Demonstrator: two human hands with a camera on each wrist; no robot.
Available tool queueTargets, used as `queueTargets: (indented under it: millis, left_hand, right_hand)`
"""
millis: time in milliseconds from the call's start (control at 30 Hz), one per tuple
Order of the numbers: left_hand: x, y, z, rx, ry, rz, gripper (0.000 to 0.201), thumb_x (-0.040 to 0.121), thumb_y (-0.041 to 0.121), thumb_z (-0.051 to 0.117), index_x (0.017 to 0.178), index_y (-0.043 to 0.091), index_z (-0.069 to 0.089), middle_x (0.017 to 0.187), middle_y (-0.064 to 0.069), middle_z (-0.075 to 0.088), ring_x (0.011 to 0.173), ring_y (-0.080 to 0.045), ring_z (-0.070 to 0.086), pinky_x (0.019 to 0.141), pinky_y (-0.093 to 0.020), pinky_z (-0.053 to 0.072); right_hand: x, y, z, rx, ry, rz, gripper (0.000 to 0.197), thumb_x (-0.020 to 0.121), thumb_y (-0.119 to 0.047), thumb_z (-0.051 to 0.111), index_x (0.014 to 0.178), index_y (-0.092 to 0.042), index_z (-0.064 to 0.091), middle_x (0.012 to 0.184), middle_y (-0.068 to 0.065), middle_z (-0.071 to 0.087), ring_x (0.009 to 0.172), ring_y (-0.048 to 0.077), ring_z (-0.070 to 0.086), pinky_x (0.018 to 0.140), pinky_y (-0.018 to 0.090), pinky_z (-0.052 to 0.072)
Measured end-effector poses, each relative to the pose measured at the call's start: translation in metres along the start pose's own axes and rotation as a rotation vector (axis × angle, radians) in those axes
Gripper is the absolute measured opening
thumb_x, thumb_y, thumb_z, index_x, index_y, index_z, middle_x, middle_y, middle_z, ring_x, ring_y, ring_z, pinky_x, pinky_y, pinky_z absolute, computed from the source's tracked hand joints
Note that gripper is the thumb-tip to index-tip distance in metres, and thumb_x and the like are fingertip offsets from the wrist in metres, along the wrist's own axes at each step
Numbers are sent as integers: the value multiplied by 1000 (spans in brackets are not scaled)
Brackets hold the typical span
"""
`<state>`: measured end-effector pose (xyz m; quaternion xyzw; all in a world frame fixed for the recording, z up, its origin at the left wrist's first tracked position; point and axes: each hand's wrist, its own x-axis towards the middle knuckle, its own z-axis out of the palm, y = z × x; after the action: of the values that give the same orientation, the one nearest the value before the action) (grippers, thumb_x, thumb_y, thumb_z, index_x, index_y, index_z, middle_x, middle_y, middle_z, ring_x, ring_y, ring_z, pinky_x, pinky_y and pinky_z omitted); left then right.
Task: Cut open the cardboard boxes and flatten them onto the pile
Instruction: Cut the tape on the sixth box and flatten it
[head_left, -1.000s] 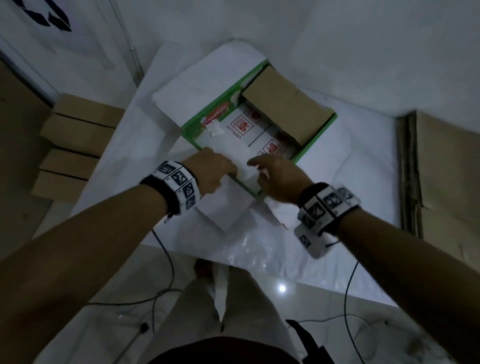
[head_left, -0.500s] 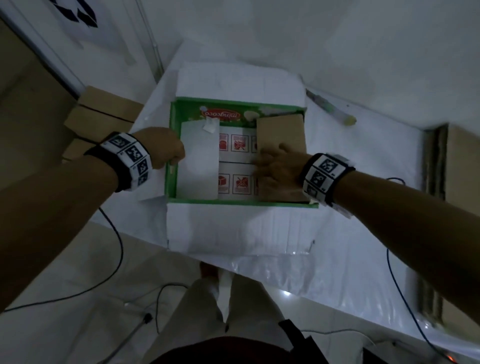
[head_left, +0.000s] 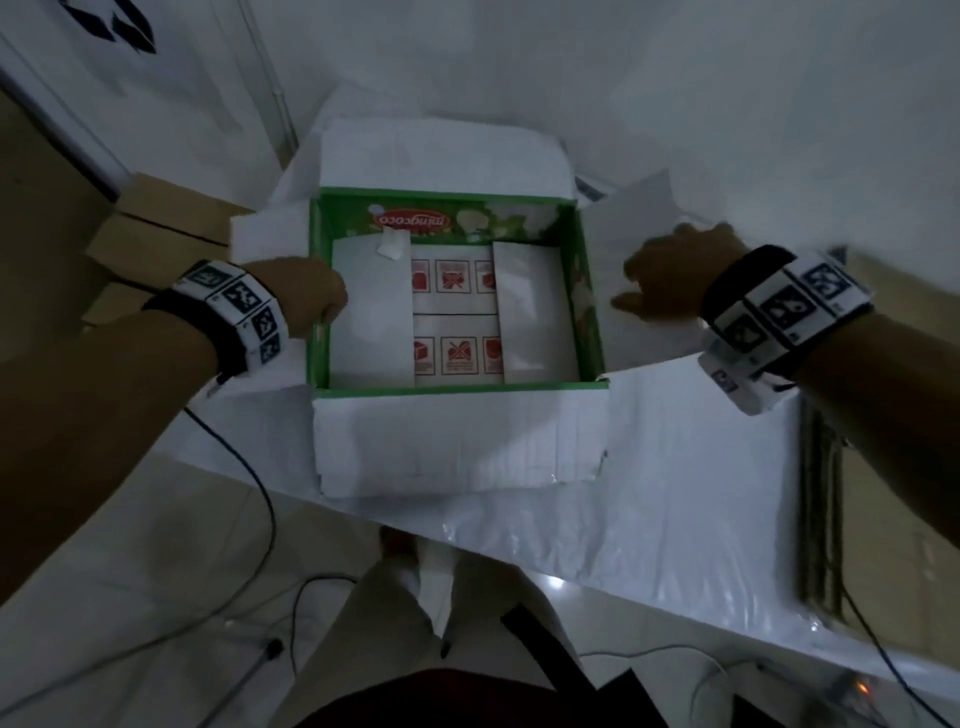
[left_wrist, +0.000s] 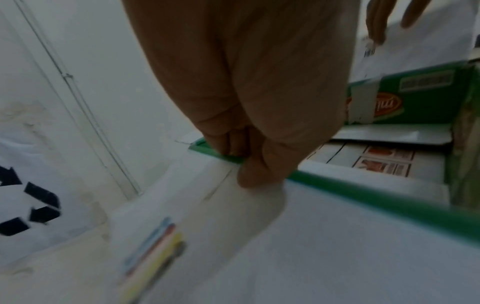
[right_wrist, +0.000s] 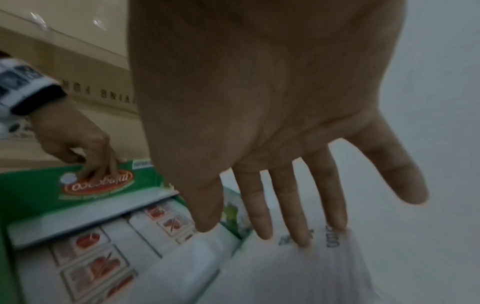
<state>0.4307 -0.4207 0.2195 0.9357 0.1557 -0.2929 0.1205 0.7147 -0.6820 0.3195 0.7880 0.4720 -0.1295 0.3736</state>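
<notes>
Two hands work the box (head_left: 457, 291): my left hand (head_left: 304, 299) pinches its near wall, my right hand (head_left: 670, 278), fingers spread, seemingly presses the opposite flap (head_left: 631, 234) outward

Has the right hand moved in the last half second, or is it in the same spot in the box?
Yes. The right hand has moved out of the green box, to the right over its wall; its straight fingers now rest on the outer white flap.
</notes>
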Motion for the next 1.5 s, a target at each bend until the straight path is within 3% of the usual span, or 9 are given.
queueTargets:
  millis: [300, 500, 800, 900, 1000, 1133, 1267, 1367, 1500]
  left_hand:
    - [-4, 150, -4, -330, -67, 202, 57, 81, 57, 67, 122, 19, 60, 117, 5, 60, 104, -15, 58, 92, -29, 48]
    - [26, 198, 23, -223, 32, 32, 44, 91, 32, 64, 130, 15, 56, 124, -10, 58, 110, -27, 56, 92, -33, 46]
    - [-44, 177, -103, -514, 545, -147, 46, 87, 42, 69, 119, 9, 65, 118, -13, 63, 108, -28, 58, 86, -31, 42]
    - [-65, 183, -131, -715, 646, -176, 35, 89, 34, 68, 114, 10, 67, 111, -9, 67, 101, -24, 61, 87, -31, 47]
    - [-80, 193, -137, -1056, 766, -119, 36, 86, 34, 72, 117, 17, 68, 116, 0, 69, 106, -19, 65, 98, -36, 50]
    - [-84, 206, -135, -1426, 836, -41, 30, 91, 22, 66, 117, 7, 63, 115, -7, 69, 105, -25, 66, 91, -39, 55]
    - [-79, 204, -120, -1550, 852, -44, 69, 83, 32, 74, 135, -6, 48, 123, -13, 62, 102, -21, 67, 86, -29, 55]
    - [-76, 198, -106, -1145, 995, -89, 50, 94, 23, 63, 138, 6, 47, 130, -2, 56, 112, -7, 60, 85, -9, 47]
    - [-63, 212, -97, -975, 764, -3, 102, 76, 62, 70, 152, 20, 16, 154, 2, 32, 138, -10, 36, 114, -33, 35]
  right_hand:
    - [-4, -11, 94, 900, -90, -208, 59, 86, -48, 66, 138, -32, 45, 155, -6, 28, 121, 17, 54, 103, 29, 40]
    - [-9, -6, 123, 1111, -27, -262, 52, 91, -39, 63, 139, -24, 48, 156, -5, 30, 132, 18, 44, 110, 32, 34]
    - [-31, 47, 100, 1479, 838, -110, 61, 93, -46, 56, 146, -22, 39, 149, -1, 42, 134, 16, 42, 108, 44, 40]
    - [-43, 44, 76, 1628, 693, -128, 77, 92, -53, 56, 153, -23, 20, 157, -4, 26, 134, 16, 41, 106, 34, 40]
    - [-52, 21, 61, 1720, 237, -232, 90, 83, -67, 57, 153, -25, 19, 156, 0, 29, 135, 22, 40, 106, 42, 40]
    - [-69, -9, 51, 1912, -137, -456, 83, 71, -71, 59, 139, -26, 45, 137, -3, 55, 121, 19, 54, 90, 43, 51]
    - [-73, -14, 49, 1984, 73, -379, 52, 71, -48, 80, 112, -19, 66, 104, -5, 72, 98, 21, 67, 77, 38, 56]
    - [-72, 3, 52, 2027, 295, -322, 47, 77, -27, 82, 118, -12, 64, 110, 3, 72, 100, 22, 69, 84, 40, 58]
    - [-81, 20, 31, 1919, 478, -351, 42, 90, -35, 65, 125, -14, 60, 119, 3, 68, 107, 20, 65, 94, 45, 53]
